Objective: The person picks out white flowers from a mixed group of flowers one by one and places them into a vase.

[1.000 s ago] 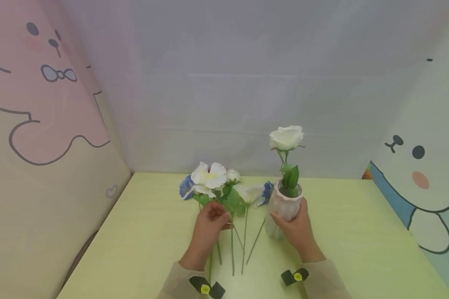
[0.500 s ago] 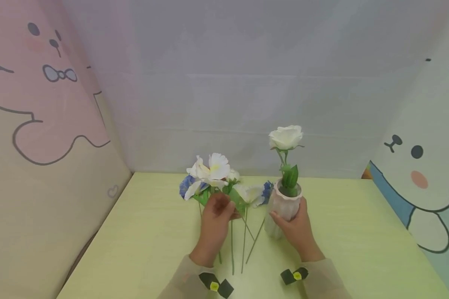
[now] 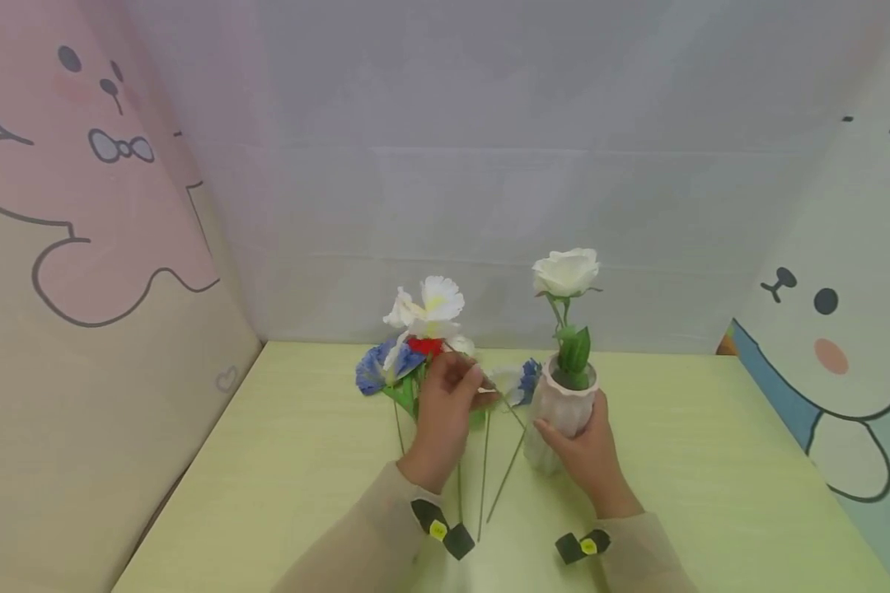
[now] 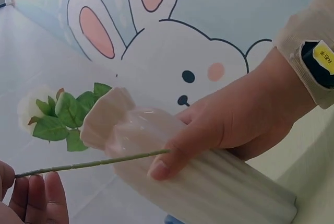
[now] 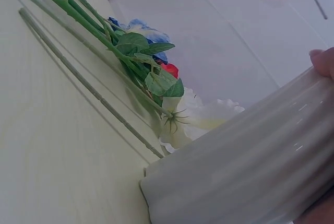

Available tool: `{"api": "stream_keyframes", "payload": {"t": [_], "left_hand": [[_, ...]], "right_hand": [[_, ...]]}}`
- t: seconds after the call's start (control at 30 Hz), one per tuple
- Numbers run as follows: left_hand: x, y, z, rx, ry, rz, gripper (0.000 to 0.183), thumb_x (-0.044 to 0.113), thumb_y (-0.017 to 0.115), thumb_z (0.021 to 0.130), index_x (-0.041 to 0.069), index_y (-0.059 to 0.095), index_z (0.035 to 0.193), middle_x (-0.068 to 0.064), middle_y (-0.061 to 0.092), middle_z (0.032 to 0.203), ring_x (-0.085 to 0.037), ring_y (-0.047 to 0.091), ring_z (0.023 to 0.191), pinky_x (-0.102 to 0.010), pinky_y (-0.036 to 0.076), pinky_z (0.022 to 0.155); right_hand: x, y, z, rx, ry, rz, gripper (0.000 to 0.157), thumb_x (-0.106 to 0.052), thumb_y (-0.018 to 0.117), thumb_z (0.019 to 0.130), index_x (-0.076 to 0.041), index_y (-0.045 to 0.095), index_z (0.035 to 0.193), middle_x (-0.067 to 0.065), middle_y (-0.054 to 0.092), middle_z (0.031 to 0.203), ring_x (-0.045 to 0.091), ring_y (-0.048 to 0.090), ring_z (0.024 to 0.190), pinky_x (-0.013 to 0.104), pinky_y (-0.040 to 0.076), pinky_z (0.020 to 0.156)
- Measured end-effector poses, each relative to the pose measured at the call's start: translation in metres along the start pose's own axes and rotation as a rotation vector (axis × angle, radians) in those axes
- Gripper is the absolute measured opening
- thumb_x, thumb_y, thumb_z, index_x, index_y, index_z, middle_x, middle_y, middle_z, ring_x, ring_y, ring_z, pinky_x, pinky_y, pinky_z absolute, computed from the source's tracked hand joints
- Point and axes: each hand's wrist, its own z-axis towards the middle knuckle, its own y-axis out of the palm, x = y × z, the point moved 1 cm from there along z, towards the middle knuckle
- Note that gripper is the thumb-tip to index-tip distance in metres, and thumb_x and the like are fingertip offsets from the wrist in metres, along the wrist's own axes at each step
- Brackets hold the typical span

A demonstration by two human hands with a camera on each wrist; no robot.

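My left hand (image 3: 445,416) pinches the stem of a white artificial flower (image 3: 433,309) and holds it raised over the other flowers. In the left wrist view the thin green stem (image 4: 104,161) reaches from those fingertips across the front of the vase, its end overlapping the right thumb. My right hand (image 3: 592,461) grips the white ribbed vase (image 3: 562,409) round its body, thumb on the near side. Upright in the vase is a white rose (image 3: 567,273) with green leaves. From the right wrist, the vase (image 5: 245,166) stands tilted across the view, near the table.
Several artificial flowers lie on the pale yellow table (image 3: 289,461) left of the vase: a blue one (image 3: 374,371), a red one (image 3: 426,347), a dark blue one (image 3: 530,380) and white ones. Their stems point toward me. Cloth walls with cartoon animals enclose the table.
My left hand has lifted the white flower and carried it up and rightward, its stem end swinging toward the vase. The red flower has come into view. My right hand and the vase stay put.
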Motion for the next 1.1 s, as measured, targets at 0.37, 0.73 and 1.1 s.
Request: {"api": "stream_keyframes", "payload": {"t": [0.37, 0.73, 1.1], "left_hand": [[0.022, 0.022, 0.037, -0.009, 0.122, -0.046, 0.009, 0.001, 0.059, 0.103, 0.005, 0.053, 0.107, -0.006, 0.057, 0.094, -0.022, 0.067, 0.086, -0.041, 0.061, 0.080], [0.042, 0.032, 0.067, -0.007, 0.176, -0.004, 0.009, 0.002, 0.057, 0.105, 0.010, 0.054, 0.107, -0.006, 0.056, 0.094, -0.024, 0.066, 0.087, -0.044, 0.061, 0.083], [0.046, 0.047, 0.073, -0.098, 0.218, 0.068, 0.008, 0.000, 0.056, 0.105, 0.004, 0.052, 0.110, -0.006, 0.057, 0.095, -0.028, 0.066, 0.087, -0.042, 0.061, 0.083]], "right_hand": [[0.004, -0.001, 0.001, -0.001, 0.016, 0.012, 0.093, -0.006, 0.086, 0.083, -0.004, 0.025, 0.153, 0.021, 0.047, 0.140, 0.032, 0.050, 0.120, 0.053, 0.040, 0.102], [0.001, 0.000, 0.002, -0.007, 0.008, 0.010, 0.088, -0.009, 0.085, 0.085, -0.005, 0.027, 0.151, 0.019, 0.048, 0.139, 0.033, 0.051, 0.121, 0.054, 0.041, 0.101], [0.000, 0.000, 0.001, -0.013, 0.009, 0.002, 0.087, -0.010, 0.084, 0.086, -0.003, 0.027, 0.151, 0.020, 0.048, 0.139, 0.034, 0.051, 0.121, 0.055, 0.041, 0.102]]}}
